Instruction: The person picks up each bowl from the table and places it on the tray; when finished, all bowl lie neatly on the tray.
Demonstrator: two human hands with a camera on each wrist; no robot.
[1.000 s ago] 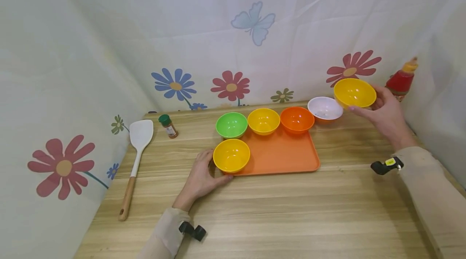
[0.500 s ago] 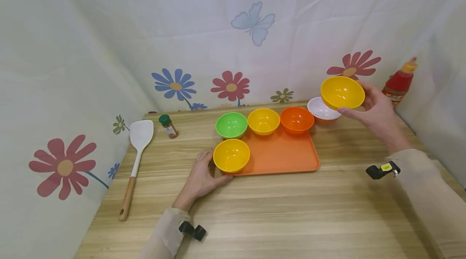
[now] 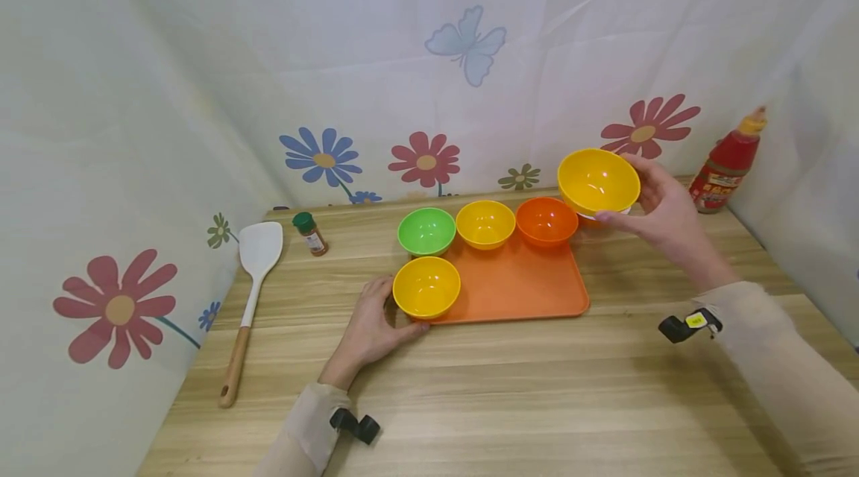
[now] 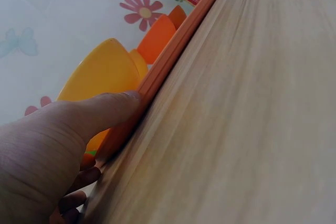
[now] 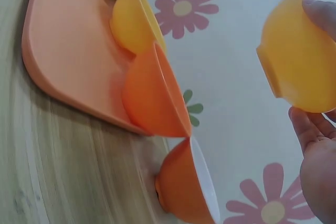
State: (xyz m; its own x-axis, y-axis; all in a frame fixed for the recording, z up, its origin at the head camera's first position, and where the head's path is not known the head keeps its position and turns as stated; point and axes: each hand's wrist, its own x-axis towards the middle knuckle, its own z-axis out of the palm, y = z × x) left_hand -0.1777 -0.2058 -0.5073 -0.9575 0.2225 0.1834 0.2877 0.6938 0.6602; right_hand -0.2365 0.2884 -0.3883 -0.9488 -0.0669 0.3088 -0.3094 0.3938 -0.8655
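My right hand (image 3: 674, 220) pinches a yellow bowl (image 3: 599, 182) by its rim and side, raised above the table at the back right. Below it, largely hidden in the head view, stands an orange bowl with a white inside (image 5: 181, 184). My left hand (image 3: 369, 328) holds the front left corner of an orange tray (image 3: 523, 287), its thumb along the tray's edge in the left wrist view. Close by that hand, another yellow bowl (image 3: 426, 288) sits on the corner. Along the tray's back stand a green bowl (image 3: 426, 232), a yellow bowl (image 3: 486, 224) and an orange bowl (image 3: 546, 222).
A white spatula (image 3: 260, 250) with a wooden handle lies at the left of the wood-grain table (image 3: 510, 395). Near it stands a green-capped spice jar (image 3: 310, 233). A red sauce bottle (image 3: 725, 168) stands at the far right, before the flowered curtain (image 3: 376, 52).
My right hand has carried the yellow bowl leftward, from beside the white-lined bowl to over it, uncovering more of the sauce bottle. The left hand has stayed put.
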